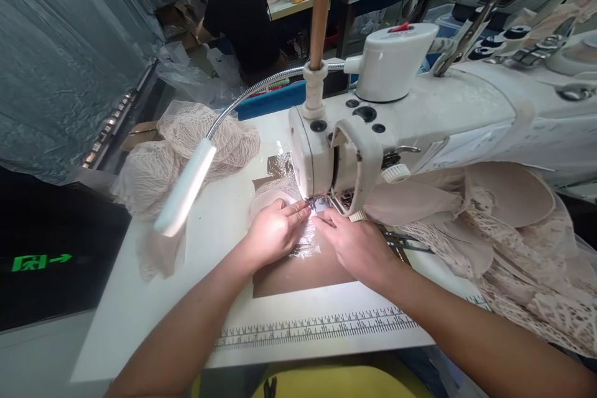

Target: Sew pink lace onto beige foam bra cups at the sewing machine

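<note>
Both my hands rest on the bed of a white sewing machine (420,118), right at its presser foot (319,202). My left hand (275,230) lies with fingers pressed together on a small pale lace piece (305,237), its fingertips touching the foot. My right hand (357,242) presses the same piece from the right, fingers closed and pointing at the needle. The lace lies on a brown plate (298,277) set in the table.
A pile of beige lace (186,149) sits at the back left, and more lace and cups (513,242) heap up under the machine arm at right. A gooseneck lamp (186,186) hangs over the table's left. Scissors (403,241) lie right of my hand. Another person (242,12) sits behind.
</note>
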`<action>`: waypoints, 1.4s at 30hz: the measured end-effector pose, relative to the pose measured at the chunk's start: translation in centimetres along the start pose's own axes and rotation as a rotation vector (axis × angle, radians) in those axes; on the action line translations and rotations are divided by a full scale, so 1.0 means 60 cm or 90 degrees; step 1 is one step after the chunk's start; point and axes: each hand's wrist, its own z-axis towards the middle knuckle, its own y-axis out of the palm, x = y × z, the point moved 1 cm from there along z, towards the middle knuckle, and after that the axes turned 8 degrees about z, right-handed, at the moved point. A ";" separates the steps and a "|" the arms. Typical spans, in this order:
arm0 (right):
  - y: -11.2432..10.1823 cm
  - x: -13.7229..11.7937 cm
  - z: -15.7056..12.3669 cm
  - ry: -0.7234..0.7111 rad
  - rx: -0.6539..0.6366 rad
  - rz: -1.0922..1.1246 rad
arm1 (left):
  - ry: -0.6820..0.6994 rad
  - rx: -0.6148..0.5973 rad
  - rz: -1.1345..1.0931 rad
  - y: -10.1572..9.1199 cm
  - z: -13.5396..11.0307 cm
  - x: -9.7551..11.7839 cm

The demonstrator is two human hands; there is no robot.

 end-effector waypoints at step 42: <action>0.003 0.009 -0.028 -0.089 0.057 0.304 | -0.666 0.231 0.051 -0.093 -0.415 -0.094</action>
